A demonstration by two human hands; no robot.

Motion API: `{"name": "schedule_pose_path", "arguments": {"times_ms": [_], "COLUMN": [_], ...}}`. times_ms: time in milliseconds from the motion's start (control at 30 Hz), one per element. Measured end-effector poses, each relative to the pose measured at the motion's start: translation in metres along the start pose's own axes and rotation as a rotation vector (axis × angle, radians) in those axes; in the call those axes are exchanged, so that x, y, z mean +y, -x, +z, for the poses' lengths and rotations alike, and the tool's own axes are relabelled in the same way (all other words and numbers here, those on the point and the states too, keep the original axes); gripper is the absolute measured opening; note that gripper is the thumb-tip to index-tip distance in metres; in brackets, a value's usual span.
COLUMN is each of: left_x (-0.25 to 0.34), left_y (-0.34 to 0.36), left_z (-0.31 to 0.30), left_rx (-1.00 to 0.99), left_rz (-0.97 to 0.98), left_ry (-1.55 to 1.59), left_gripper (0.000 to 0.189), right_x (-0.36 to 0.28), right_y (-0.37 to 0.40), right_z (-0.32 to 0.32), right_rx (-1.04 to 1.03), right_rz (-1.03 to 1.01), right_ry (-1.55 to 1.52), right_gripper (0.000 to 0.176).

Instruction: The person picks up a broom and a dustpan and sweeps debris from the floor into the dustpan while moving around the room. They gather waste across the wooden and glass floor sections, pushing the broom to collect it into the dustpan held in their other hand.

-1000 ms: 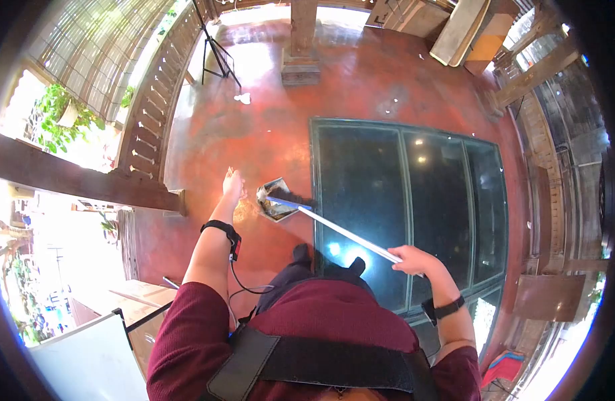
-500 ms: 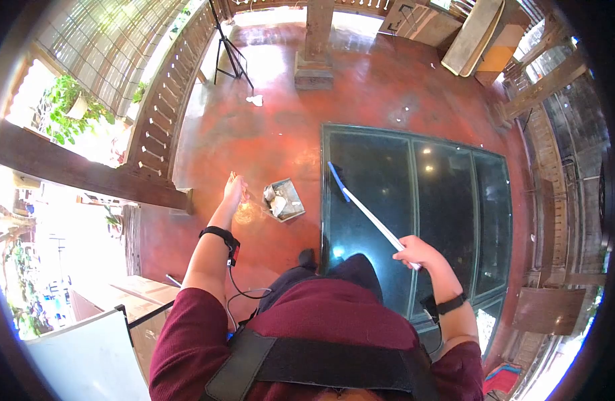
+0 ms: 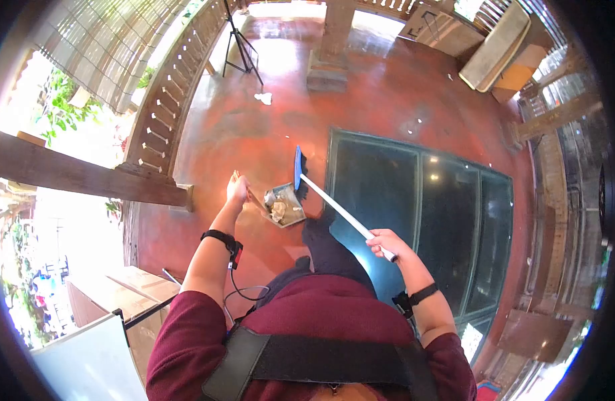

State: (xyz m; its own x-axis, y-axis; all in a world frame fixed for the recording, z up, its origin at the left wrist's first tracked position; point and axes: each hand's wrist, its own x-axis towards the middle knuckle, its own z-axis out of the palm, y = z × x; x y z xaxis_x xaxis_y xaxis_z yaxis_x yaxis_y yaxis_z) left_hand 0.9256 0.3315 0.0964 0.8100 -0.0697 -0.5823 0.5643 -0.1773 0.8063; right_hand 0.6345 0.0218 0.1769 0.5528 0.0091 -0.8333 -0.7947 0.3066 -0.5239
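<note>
My right hand is closed around the white handle of a broom near its upper end. The broom's blue head rests at the right side of a dustpan, which holds crumpled paper or similar litter. My left hand is closed on a thin wooden-looking handle that runs down to the dustpan.
Glass panels are set in the red floor on the right. White scraps lie farther ahead, near a black tripod. A wooden pillar stands ahead; cardboard boxes are at the lower left.
The broom head has swung left from over the glass panels to beside the dustpan, and my right hand has moved left with it. A leg has come forward beside the dustpan.
</note>
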Motion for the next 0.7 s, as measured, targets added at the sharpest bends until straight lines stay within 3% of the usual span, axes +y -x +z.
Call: {"name": "schedule_pose_path", "arguments": {"times_ms": [133, 333, 700], "left_x": [0.029, 0.068, 0.135], "left_y": [-0.012, -0.066, -0.168], "left_z": [-0.001, -0.002, -0.004], "left_rx": [-0.043, 0.067, 0.135], "left_rz": [-0.007, -0.036, 0.065], "left_ry": [-0.027, 0.124, 0.268], "left_gripper": [0.012, 0.012, 0.014], "right_x": [-0.056, -0.139, -0.246], "right_y": [0.011, 0.005, -0.103], "right_z": [-0.024, -0.046, -0.057], "right_rx": [-0.018, 0.026, 0.17], "right_rz": [-0.06, -0.083, -0.192], "right_ry": [0.049, 0.04, 0.434], "right_gripper": [0.013, 0.017, 0.023]}}
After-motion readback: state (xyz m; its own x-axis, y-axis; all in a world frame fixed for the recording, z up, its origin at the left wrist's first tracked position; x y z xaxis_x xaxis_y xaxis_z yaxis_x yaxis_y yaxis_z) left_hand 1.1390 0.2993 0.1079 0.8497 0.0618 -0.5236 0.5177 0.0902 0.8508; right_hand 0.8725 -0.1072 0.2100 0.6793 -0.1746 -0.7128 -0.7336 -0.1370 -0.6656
